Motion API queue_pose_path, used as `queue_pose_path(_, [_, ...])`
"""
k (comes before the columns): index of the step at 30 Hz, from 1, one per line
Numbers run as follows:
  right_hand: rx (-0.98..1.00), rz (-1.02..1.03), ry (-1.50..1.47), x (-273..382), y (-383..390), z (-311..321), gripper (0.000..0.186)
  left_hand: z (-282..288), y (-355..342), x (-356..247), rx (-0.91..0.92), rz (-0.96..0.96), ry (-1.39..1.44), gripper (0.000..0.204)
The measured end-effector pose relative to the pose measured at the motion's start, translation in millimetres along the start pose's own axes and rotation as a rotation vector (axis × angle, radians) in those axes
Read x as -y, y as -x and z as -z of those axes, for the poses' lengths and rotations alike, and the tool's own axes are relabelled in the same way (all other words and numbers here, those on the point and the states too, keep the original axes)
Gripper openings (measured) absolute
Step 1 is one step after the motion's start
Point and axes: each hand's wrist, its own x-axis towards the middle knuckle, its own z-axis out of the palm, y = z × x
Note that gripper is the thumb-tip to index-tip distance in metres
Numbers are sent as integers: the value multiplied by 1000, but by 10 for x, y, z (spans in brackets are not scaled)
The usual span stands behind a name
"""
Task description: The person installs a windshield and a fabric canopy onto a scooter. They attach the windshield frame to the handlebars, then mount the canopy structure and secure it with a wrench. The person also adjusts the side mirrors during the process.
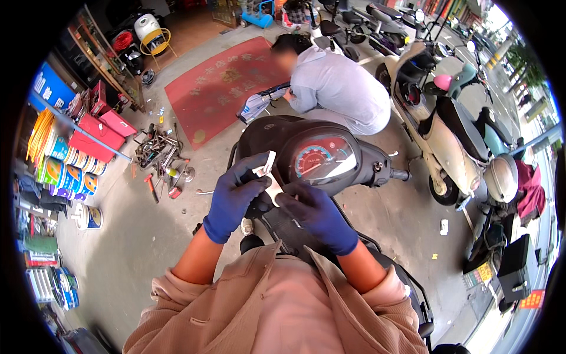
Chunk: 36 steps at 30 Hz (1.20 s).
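Note:
I hold a small white piece (273, 187), curved and strip-like, above the scooter's front. Its exact kind is hard to make out. My left hand (236, 194), in a blue glove with dark fingers, pinches its upper part between thumb and fingers. My right hand (316, 213), gloved the same way, has closed fingertips at its lower right edge. Just beyond both hands is the dark scooter (265, 137) with a round-edged dashboard (321, 158). My hands partly cover the left handlebar side.
A person in grey (342, 88) crouches ahead beside a red mat (221, 88). Parked scooters (448, 135) line the right. Tools and metal parts (162, 150) lie on the floor at left, near red toolboxes (97, 135) and stacked buckets (71, 177).

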Motion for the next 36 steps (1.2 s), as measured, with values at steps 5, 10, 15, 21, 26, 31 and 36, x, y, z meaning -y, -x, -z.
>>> queue_pose_path(5, [-122,843,530,-233,45,112,14,-56,13,20,173,61,71,46])
queue_pose_path(10, [44,438,62,-294,146,70,14,-88,12,122,224,-29,100,48])
queue_pose_path(15, [-35,310,202,-495,153,48,18,-58,40,219,40,-47,-59,41])
queue_pose_path(21, [-20,219,-248,-281,230,52,35,192,88,192,-127,-105,232,47])
queue_pose_path(26, [-44,61,-692,-291,154,20,36,257,131,170,-81,-6,174,46])
queue_pose_path(31, [-75,-62,-804,-325,64,-25,32,228,125,146,-101,-1,241,43])
queue_pose_path(36, [-114,152,-104,-276,-25,-63,27,349,105,226,-75,-31,333,43])
